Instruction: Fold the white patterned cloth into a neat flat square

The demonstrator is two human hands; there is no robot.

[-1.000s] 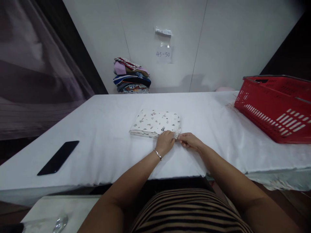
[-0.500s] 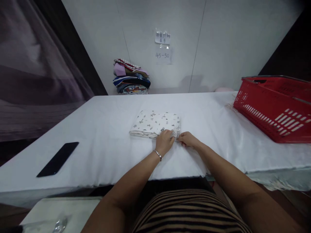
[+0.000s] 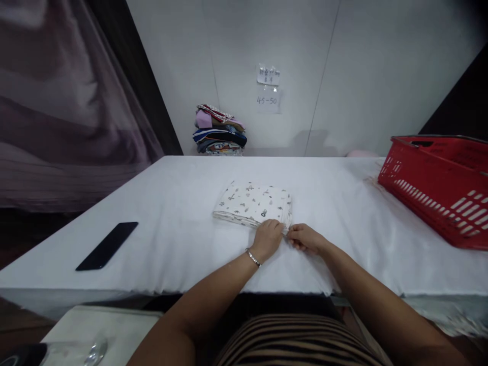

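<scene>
A folded white cloth with small dark prints (image 3: 251, 203) lies flat in the middle of the white-covered table (image 3: 183, 203). My left hand (image 3: 268, 239), a bracelet at its wrist, rests with curled fingers on the cloth's near right corner. My right hand (image 3: 306, 238) sits right beside it, fingers pinched at the same corner edge. The two hands nearly touch. The fingertips are hidden under the knuckles.
A black phone (image 3: 107, 245) lies at the table's near left. A red plastic basket (image 3: 438, 180) stands at the right edge. A stack of folded colourful clothes (image 3: 219, 130) sits against the back wall under paper labels (image 3: 268, 87). A dark curtain hangs at the left.
My hands stay at the cloth's near right corner with almost no shift. The camera has tilted and shifted, so the whole scene sits lower and further right in the frame.
</scene>
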